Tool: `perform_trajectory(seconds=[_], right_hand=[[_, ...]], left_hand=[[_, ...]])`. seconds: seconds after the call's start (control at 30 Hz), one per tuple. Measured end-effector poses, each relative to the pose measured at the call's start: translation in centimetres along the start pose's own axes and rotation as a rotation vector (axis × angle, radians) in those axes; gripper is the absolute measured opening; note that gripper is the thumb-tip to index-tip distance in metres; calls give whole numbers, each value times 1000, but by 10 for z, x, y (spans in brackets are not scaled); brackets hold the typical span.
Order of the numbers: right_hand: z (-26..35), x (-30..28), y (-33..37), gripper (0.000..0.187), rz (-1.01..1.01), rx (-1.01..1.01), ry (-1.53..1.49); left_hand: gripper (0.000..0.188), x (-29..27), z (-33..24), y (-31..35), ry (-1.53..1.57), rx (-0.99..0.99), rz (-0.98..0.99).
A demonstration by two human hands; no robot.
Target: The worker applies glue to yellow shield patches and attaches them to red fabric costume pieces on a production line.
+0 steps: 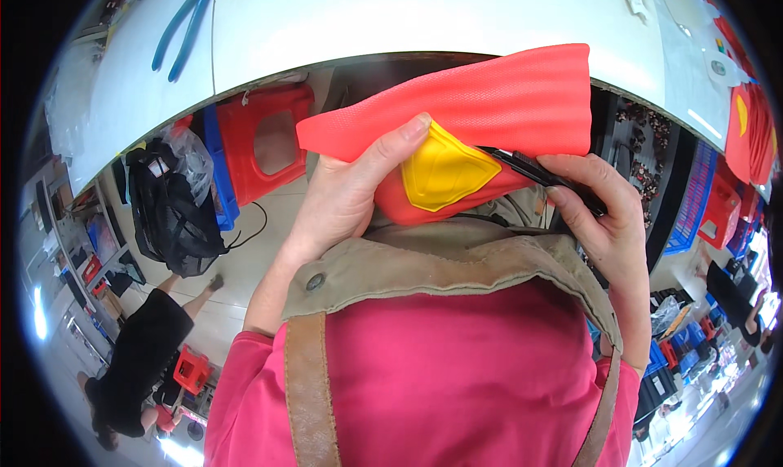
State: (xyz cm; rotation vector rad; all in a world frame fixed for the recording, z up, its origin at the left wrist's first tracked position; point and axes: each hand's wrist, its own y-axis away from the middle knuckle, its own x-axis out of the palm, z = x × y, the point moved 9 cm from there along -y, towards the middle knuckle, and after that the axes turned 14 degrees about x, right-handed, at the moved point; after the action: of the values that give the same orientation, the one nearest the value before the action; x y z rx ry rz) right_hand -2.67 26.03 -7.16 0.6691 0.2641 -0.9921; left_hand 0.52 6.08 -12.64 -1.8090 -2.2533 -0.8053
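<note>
In front of my apron a bent red textured sheet (473,100), rubbery in look, carries a yellow shield-shaped patch (450,172) with raised lines. My left hand (347,185) grips the sheet's left part, its thumb lying on the red beside the patch's upper left edge. Between the thumb and fingers of my right hand (599,210) is a slim black pointed tool (550,172). Its dark tip reaches the right upper edge of the patch; whether it is a blade or snips cannot be made out. The fingers under the sheet are hidden.
The white table (326,18) curves ahead, with blue-handled pliers (183,30) at its left. More red pieces (752,132) lie at the right end. Below stand a red stool (265,141), a black backpack (167,210) and a blue crate (692,198). A person in black (147,357) is behind left.
</note>
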Motion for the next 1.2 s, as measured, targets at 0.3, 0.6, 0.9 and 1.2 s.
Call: perform_trajectory(seconds=[0.3, 0.6, 0.9, 1.2], right_hand=[[-1, 3, 1, 25, -14, 11, -28], [7, 3, 8, 30, -205, -120, 142], [6, -4, 13, 30, -377, -177, 56], [10, -3, 12, 28, -205, -181, 70]], left_hand=[[28, 1, 0, -1, 9, 4, 15], [29, 4, 3, -1, 10, -7, 23], [30, -1, 3, 3, 23, 13, -24], [30, 0, 2, 3, 24, -3, -38]])
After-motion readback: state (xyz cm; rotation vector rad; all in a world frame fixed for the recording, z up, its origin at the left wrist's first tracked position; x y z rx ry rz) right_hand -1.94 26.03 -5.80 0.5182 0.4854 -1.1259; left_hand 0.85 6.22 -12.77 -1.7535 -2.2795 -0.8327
